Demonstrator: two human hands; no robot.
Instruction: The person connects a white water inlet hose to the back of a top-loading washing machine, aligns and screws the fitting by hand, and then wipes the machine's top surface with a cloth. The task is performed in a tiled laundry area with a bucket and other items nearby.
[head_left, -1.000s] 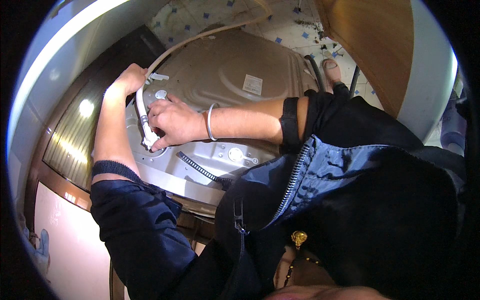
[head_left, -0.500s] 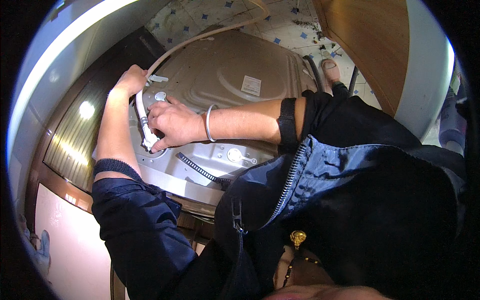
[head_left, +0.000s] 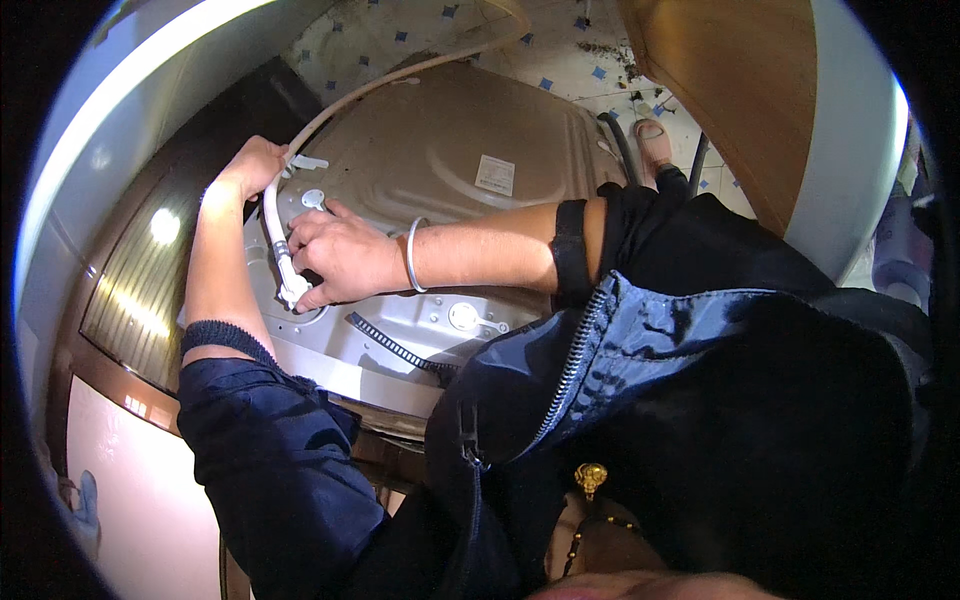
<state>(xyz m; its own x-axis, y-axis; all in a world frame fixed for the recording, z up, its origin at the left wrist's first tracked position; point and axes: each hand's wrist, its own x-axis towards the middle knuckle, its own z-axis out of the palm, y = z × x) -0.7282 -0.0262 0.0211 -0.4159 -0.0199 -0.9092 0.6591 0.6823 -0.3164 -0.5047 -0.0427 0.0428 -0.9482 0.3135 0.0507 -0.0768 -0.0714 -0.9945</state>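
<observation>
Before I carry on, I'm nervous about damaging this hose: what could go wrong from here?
The pale hose curves beside the left hand and might kink there if bent harder. Sideways force from the right hand at the white fitting could strain its joint. The black slotted strap runs up to the dark jacket and could snag it.

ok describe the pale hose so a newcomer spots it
Find the large metal appliance panel across the upper middle. Along its left side, a pale flexible hose arcs down past the left hand to a white connector at the right hand; unlike the black slotted strip nearby, it is long and light-coloured.
</observation>
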